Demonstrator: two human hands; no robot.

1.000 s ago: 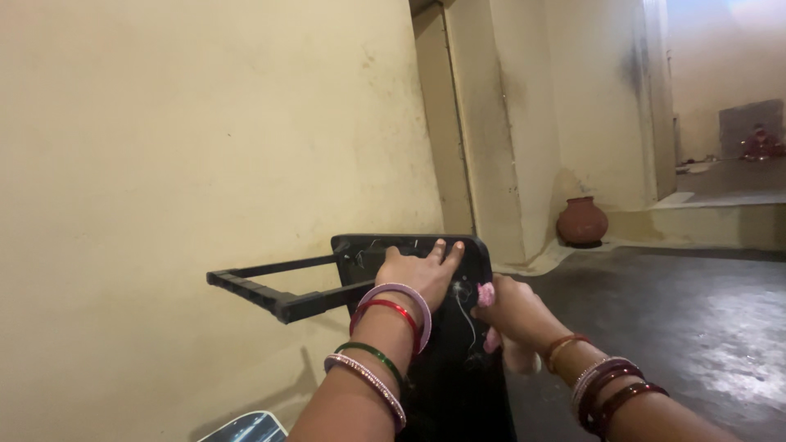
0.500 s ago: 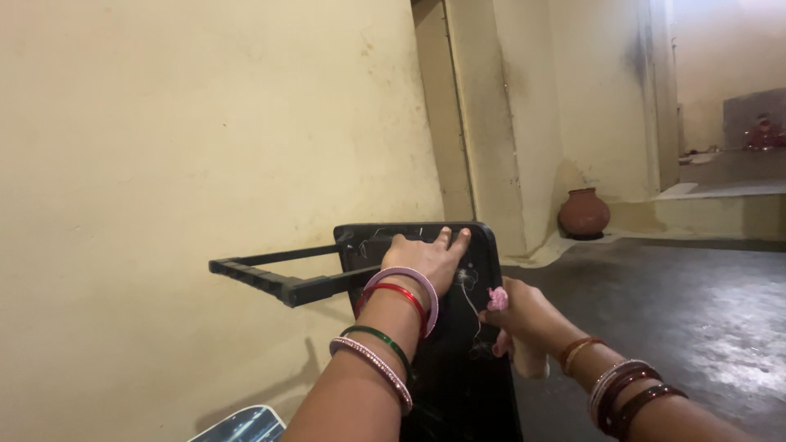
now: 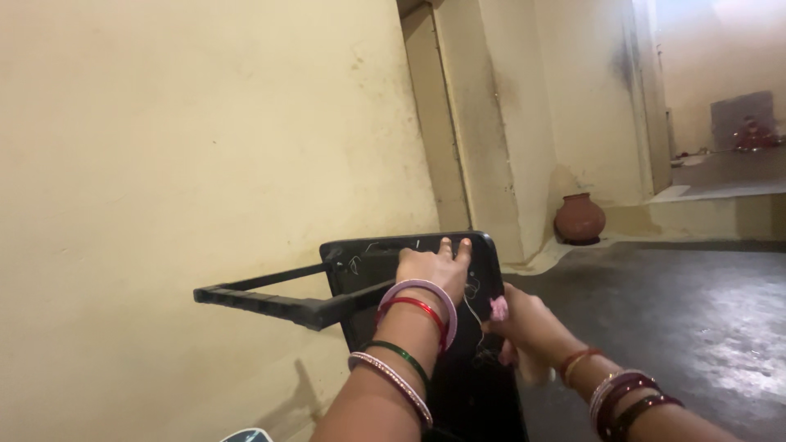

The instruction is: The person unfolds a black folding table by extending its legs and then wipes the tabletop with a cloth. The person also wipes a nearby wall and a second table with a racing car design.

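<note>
Item: black hard-shell case, upright on the dark floor, close against the cream wall.

Pull handle: black, telescopic, drawn out from the case's top toward the wall side.

Left hand: laid flat on the case's upper face, fingers spread and reaching its top edge; it presses, grips nothing.

Right hand: at the case's right edge, fingers curled tight around a small pink wad (cloth or sponge, too small to tell), held against the scuffed surface.

Also present: clay pot on the floor well beyond the case, by the far wall corner; bangles on both wrists.

Risks, as judged: the case stands on a narrow base, so a hard push from the flat left hand could tip it toward the wall; the extended pull handle could then scrape the paint. The small wad could slip from the right hand during rubbing.
</note>
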